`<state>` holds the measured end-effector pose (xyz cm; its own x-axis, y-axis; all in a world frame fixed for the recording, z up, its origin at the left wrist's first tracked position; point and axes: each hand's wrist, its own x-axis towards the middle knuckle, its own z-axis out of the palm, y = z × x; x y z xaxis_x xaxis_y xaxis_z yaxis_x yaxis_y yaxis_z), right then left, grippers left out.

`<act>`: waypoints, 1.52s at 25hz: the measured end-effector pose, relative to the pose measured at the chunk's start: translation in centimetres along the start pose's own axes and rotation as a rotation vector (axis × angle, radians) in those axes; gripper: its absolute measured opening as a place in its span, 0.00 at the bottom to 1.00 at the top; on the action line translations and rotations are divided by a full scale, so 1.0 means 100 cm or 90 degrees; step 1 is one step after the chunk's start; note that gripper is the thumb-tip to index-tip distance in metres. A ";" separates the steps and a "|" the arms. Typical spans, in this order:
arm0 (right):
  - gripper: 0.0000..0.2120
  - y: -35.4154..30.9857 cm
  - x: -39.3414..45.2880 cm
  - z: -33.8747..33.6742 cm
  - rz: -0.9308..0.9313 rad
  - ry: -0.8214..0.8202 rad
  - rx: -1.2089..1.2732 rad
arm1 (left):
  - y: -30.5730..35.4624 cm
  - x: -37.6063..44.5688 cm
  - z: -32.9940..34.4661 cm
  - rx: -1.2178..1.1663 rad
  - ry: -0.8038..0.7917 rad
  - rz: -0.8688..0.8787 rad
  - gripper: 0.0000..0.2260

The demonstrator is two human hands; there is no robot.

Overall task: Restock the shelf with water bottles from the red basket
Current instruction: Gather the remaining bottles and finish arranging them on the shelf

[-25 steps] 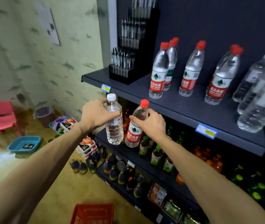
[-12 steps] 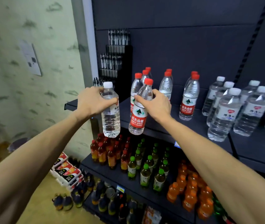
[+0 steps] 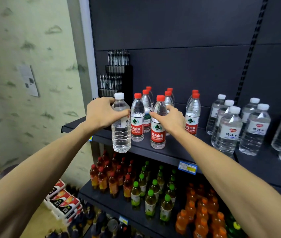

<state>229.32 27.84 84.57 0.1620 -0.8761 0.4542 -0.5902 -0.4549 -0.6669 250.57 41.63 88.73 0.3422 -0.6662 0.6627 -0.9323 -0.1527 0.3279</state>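
A: What do we record for the left hand (image 3: 100, 114)?

B: We note its fingers curled round a white-capped water bottle (image 3: 121, 124), held upright in front of the shelf (image 3: 170, 152) edge, base hanging below the shelf lip.

A: And the right hand (image 3: 171, 118)?

B: We see its fingers wrapped round the upper body of a red-capped water bottle (image 3: 158, 124). That bottle stands upright near the shelf's front, just right of another red-capped bottle (image 3: 137, 117). White-capped bottles (image 3: 228, 127) stand further right. We cannot locate the red basket in this view.
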 end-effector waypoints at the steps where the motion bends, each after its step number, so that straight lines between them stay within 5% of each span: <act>1: 0.26 0.004 0.002 0.002 0.008 -0.008 0.009 | 0.000 -0.001 0.001 0.000 -0.003 0.003 0.25; 13: 0.36 0.022 0.031 0.022 0.042 -0.044 0.013 | -0.009 -0.006 0.021 0.001 -0.026 -0.027 0.22; 15: 0.41 0.023 0.024 0.022 0.033 0.015 -0.005 | -0.011 -0.005 0.024 -0.009 -0.028 -0.029 0.22; 19: 0.22 0.020 -0.011 0.025 -0.092 0.198 0.026 | -0.012 -0.003 0.030 -0.040 -0.041 -0.040 0.18; 23: 0.14 0.017 -0.049 0.035 -0.168 0.038 0.057 | -0.008 -0.012 0.042 -0.101 -0.065 -0.046 0.19; 28: 0.42 0.026 -0.079 0.051 -0.079 -0.259 0.136 | 0.001 -0.025 0.060 -0.287 -0.119 -0.049 0.22; 32: 0.33 0.038 -0.086 0.044 -0.003 -0.255 0.267 | 0.024 -0.031 0.080 -0.415 -0.173 -0.043 0.27; 38: 0.32 0.067 -0.093 -0.014 -0.008 -0.107 0.155 | 0.090 -0.033 0.087 -0.561 -0.273 -0.002 0.22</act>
<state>222.74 33.21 76.71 0.3096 -0.8747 0.3729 -0.3829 -0.4736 -0.7931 240.05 36.07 83.60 0.1110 -0.9021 0.4170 -0.4502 0.3284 0.8303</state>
